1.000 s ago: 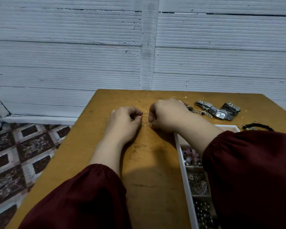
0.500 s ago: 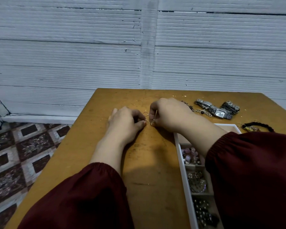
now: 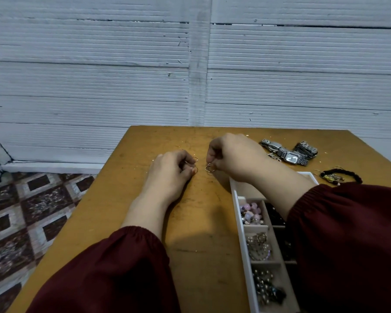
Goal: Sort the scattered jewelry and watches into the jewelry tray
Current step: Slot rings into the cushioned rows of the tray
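Right hand (image 3: 233, 155) is closed in a fingertip pinch on a thin hoop ring (image 3: 210, 168), held just above the table (image 3: 201, 222) beside the jewelry tray (image 3: 242, 222). Left hand (image 3: 172, 170) is closed on two similar rings (image 3: 195, 164). Each is judged light, stiff and slippery, best gripped across its wire rim.
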A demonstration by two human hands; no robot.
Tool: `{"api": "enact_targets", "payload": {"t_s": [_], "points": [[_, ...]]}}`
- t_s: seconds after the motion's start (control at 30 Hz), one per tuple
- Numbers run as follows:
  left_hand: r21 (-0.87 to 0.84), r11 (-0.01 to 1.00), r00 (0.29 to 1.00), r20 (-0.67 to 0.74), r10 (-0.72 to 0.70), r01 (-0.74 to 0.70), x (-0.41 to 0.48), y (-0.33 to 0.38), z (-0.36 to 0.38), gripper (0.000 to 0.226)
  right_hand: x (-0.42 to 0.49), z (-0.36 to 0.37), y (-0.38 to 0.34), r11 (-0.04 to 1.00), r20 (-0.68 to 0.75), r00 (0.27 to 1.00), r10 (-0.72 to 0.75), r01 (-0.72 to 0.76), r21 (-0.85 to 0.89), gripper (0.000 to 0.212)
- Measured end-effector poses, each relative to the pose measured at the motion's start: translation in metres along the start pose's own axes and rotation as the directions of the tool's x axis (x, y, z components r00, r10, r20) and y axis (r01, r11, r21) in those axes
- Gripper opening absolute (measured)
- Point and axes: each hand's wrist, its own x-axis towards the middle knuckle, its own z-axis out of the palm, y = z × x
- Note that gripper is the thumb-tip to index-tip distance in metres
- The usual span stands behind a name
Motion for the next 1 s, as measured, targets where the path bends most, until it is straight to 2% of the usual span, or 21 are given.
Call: {"api": "enact_targets", "payload": {"t_s": [0.17, 0.47, 0.7, 0.83, 0.9, 1.0], "points": [[-0.187, 0.982, 0.998, -0.049, -0.041, 0.032, -0.012, 0.009, 0.003, 0.018, -0.023, -0.014, 0.011, 0.996, -0.039, 0.999, 0.012, -0.008, 0.093, 0.014], [-0.311, 0.95, 0.994, -0.095, -0.051, 0.019, -0.044, 0.049, 0.006, 0.02, -0.084, -0.045, 0.047, 0.955, -0.183, 0.976, 0.121, -0.064, 0.29, 0.017], [-0.377, 0.926, 0.995, -0.097, -0.03, -0.009, -0.08, 0.086, 0.019, 0.019, -0.141, -0.062, 0.077, 0.871, -0.306, 0.92, 0.246, -0.071, 0.487, 0.016], [-0.49, 0.87, 0.997, -0.021, -0.069, 0.05, -0.1, 0.108, 0.03, 0.011, -0.17, -0.062, 0.091, 0.776, -0.337, 0.878, 0.341, -0.06, 0.628, 0.018], [-0.444, 0.896, 0.999, -0.037, -0.031, 0.012, -0.102, 0.114, 0.037, 0.016, -0.181, -0.058, 0.095, 0.715, -0.342, 0.852, 0.396, -0.053, 0.697, 0.018], [-0.374, 0.927, 0.999, -0.046, 0.014, -0.031, -0.1, 0.124, 0.045, 0.02, -0.188, -0.048, 0.104, 0.684, -0.339, 0.822, 0.458, -0.082, 0.725, 0.016]]}}
